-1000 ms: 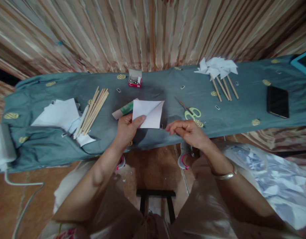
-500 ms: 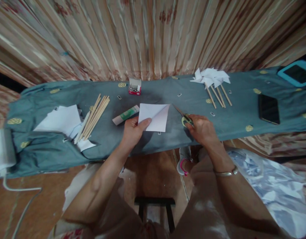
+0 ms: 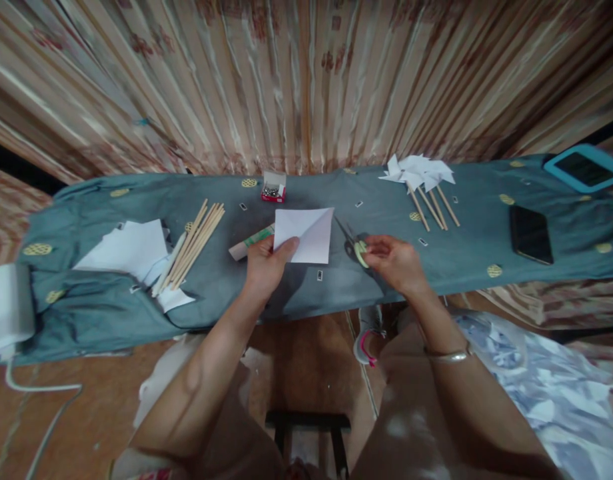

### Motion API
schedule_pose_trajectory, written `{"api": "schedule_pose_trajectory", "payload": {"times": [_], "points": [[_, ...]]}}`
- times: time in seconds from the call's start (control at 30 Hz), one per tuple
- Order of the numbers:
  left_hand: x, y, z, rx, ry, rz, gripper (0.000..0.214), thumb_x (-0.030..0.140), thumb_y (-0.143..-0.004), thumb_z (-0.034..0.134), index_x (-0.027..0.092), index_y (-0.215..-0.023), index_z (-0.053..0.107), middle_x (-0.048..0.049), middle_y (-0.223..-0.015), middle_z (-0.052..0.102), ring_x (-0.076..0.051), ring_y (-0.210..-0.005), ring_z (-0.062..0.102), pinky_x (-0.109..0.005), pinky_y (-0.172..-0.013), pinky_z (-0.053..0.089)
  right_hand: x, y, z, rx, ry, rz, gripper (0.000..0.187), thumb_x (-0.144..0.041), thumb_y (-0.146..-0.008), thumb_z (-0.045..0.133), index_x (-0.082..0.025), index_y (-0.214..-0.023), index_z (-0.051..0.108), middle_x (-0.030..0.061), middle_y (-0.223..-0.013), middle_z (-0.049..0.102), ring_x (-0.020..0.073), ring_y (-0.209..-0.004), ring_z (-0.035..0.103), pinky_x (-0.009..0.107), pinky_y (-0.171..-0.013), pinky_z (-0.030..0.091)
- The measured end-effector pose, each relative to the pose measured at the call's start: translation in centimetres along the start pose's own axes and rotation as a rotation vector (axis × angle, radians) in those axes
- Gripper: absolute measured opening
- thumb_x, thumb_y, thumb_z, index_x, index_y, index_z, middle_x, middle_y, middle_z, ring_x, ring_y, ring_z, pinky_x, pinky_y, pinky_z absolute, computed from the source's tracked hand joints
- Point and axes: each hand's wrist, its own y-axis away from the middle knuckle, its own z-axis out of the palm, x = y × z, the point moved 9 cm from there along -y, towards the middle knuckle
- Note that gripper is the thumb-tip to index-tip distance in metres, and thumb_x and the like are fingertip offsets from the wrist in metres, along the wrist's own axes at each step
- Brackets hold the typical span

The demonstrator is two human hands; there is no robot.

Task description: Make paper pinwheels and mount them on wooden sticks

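My left hand (image 3: 266, 263) is closed on the lower left edge of a square white sheet of paper (image 3: 311, 237), thumb on top. A diagonal crease runs from the sheet's upper right corner. To the right, the fingers of my right hand (image 3: 394, 260) hold the yellow-green handle of a pair of scissors (image 3: 359, 250). The scissor blades are spread, their tips toward that corner and apart from the paper. Partly under the sheet and left hand lies a flat green and pale packet (image 3: 244, 247).
Wooden sticks (image 3: 199, 243) and white paper sheets (image 3: 131, 250) lie left. A small red box of metal pins (image 3: 273, 191) stands behind. Paper pinwheels on sticks (image 3: 421, 173), a dark phone (image 3: 531, 233) and a blue-framed tablet (image 3: 584, 167) are right on the green cloth (image 3: 296, 293).
The scissor blades have spread apart and the right hand has shifted slightly left, its fingers loosening at the handle. The paper stays in the left hand. The view has tilted a little.
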Motion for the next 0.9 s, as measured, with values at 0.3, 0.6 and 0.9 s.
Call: {"api": "schedule_pose_trajectory", "payload": {"times": [0.3,0.6,0.9], "points": [[2.2,-1.4,-2.7,0.128,-0.032,0.124,0.030,0.038,-0.063,0.080,0.013,-0.080,0.076,-0.0021,-0.071,0.071,-0.015,-0.062,0.059,-0.026,-0.061,0.046,-3.0,4.6,5.5,-0.501,-0.784,0.192,0.052,-0.041,-0.057,0.091,-0.023,-0.103,0.075,0.0029,-0.085,0.078,0.0123,-0.069,0.068,0.023,-0.063,0.051],[1.8,-2.2,-3.0,0.141,-0.010,0.143,0.027,0.038,-0.065,0.079,0.014,-0.076,0.075,-0.0001,-0.066,0.068,-0.013,-0.059,0.056,-0.024,-0.058,0.044,-2.2,6.0,8.5,-0.531,-0.974,0.350,0.045,-0.051,-0.056,0.090,-0.019,-0.086,0.078,0.0010,-0.069,0.074,0.0091,-0.057,0.064,0.019,-0.057,0.052],[0.9,-1.8,-0.5,0.088,0.148,0.058,0.028,0.036,-0.060,0.080,0.013,-0.073,0.072,0.0002,-0.066,0.066,-0.012,-0.059,0.054,-0.024,-0.061,0.043,-1.6,6.7,11.4,-0.638,-1.129,0.593,0.059,-0.074,-0.080,0.057,-0.017,-0.082,0.071,0.0080,-0.074,0.078,0.0162,-0.066,0.075,0.024,-0.061,0.059]]}}
